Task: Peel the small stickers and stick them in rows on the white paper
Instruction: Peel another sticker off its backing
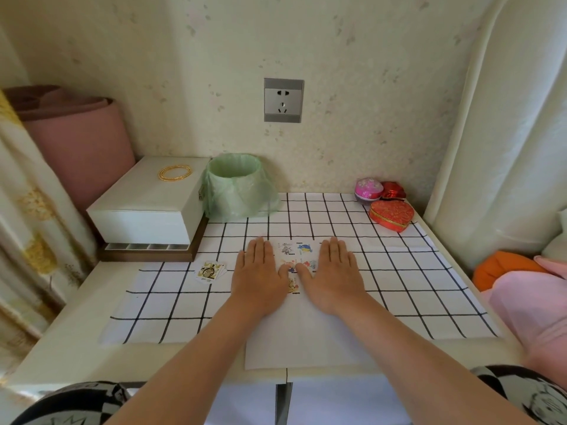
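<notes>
Left hand (259, 271) and right hand (333, 274) lie flat, fingers straight, grasping nothing, on the white paper sheet (306, 338); small colourful cartoon stickers (305, 248) sit on the sheet between both hands

Left hand (257, 271) and right hand (333, 274) lie on the paper (306, 342), stickers (296, 251) between them, card stack (210, 271) left, bin (237, 185) behind.

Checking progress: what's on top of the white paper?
The left hand and right hand lie flat on the white paper, stickers showing between them; thumbs partly cover some, palms may hide more.
</notes>
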The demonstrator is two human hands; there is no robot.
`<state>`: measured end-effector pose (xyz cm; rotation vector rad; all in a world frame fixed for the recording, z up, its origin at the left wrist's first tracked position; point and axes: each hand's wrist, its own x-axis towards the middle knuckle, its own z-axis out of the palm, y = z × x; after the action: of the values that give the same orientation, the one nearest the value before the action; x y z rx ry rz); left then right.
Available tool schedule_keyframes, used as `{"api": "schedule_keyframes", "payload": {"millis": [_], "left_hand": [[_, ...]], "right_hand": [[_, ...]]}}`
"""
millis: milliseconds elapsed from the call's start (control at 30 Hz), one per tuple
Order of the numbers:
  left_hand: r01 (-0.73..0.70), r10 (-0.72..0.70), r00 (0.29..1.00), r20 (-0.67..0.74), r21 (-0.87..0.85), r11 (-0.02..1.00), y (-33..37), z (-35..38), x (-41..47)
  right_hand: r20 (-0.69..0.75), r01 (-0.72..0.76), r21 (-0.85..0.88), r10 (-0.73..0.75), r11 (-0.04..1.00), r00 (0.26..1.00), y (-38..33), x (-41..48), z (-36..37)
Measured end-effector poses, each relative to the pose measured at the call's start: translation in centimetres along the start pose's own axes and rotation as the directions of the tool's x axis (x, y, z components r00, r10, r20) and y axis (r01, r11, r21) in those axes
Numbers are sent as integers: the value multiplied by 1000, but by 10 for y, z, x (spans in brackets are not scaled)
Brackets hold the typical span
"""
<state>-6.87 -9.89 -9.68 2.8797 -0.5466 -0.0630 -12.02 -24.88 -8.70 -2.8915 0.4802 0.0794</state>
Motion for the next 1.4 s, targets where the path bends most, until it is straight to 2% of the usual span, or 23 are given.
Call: {"api": "schedule_keyframes", "payload": {"millis": [100,167,233,333,433,600,700,800,1000,1133,1267,1333,1400], "left_hand": [[-46,51,998,44,-104,993,-8,-9,2],[-96,105,993,46,-163,982,-17,-20,2],[-132,133,991,-12,-199,971,-25,-35,-3],[-141,120,987,-104,-225,964,-46,-57,-12],[-116,89,988,-129,-224,968,-76,-70,-20],[-108,93,991,-94,-174,979,-114,-81,-35],[-112,107,992,-68,-79,991,-127,-80,-36],[-132,127,989,-70,-71,989,-135,-78,-36],[-161,161,987,-4,6,987,-140,-67,-35],[-155,156,987,-35,7,988,-139,-65,-35],[-137,135,989,-57,-33,990,-141,-67,-35],[-127,123,990,-71,-58,990,-141,-67,-35],[-113,102,990,-98,-117,987,-139,-68,-36]], "right_hand": [[19,14,-70,-13,997,1000,-1,-1,-5],[-4,82,-91,-83,992,997,-6,-3,-10],[-20,230,-32,-231,973,973,-18,-7,-15],[-37,439,101,-438,893,898,-47,-14,-18],[-51,517,158,-516,841,855,-75,-17,-15],[-46,492,252,-497,834,866,-108,-16,-12],[-10,491,237,-503,839,864,-121,-14,-10],[24,489,212,-505,846,863,-131,-10,-7],[-15,504,141,-507,852,862,-143,-8,-3],[-57,452,109,-448,885,892,-149,-6,-2],[-22,397,80,-396,915,918,-152,-3,-1],[-27,381,122,-381,917,924,-151,-2,-1],[-41,349,237,-350,907,936,-148,-2,-2]]}}
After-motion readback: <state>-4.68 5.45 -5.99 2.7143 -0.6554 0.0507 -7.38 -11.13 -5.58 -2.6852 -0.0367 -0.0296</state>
